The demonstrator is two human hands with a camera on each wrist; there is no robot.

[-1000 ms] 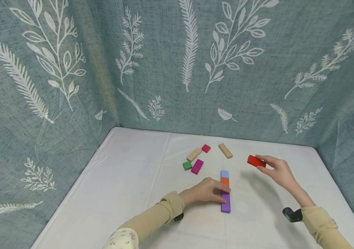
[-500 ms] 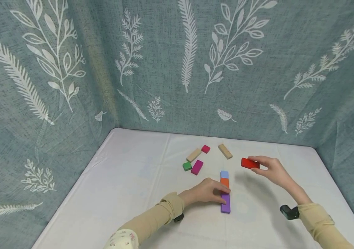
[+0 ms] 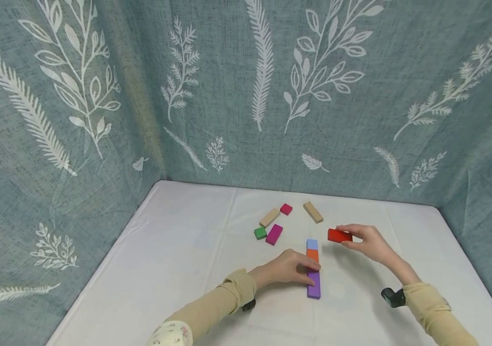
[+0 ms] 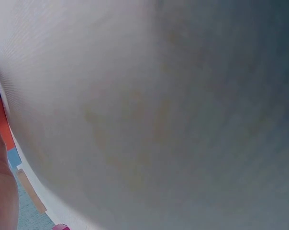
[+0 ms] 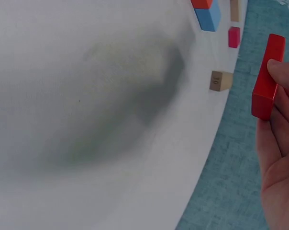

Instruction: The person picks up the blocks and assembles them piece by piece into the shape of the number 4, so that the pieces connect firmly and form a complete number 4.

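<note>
In the head view a purple block (image 3: 313, 290), an orange block (image 3: 312, 254) and a light blue block (image 3: 312, 244) lie end to end in a line on the white table. The left hand (image 3: 287, 267) reaches in from the left, its thumb and fingers on the purple and orange blocks near where they meet, hiding part of them. Held between thumb and fingers of the right hand (image 3: 370, 243) is a red block (image 3: 339, 235), above the table to the right of the light blue block. The right wrist view shows this red block (image 5: 269, 76) pinched lengthwise.
Farther back on the table (image 3: 177, 250) lie a green block (image 3: 260, 233), a magenta block (image 3: 274, 234), a wooden block (image 3: 269, 217), a small pinkish-red block (image 3: 286, 209) and another wooden block (image 3: 313, 212). A patterned grey-green curtain (image 3: 237, 110) hangs behind.
The right hand has moved left with the red block, closer to the line of blocks, and slightly toward the front. The left hand has stayed at the purple and orange blocks.
</note>
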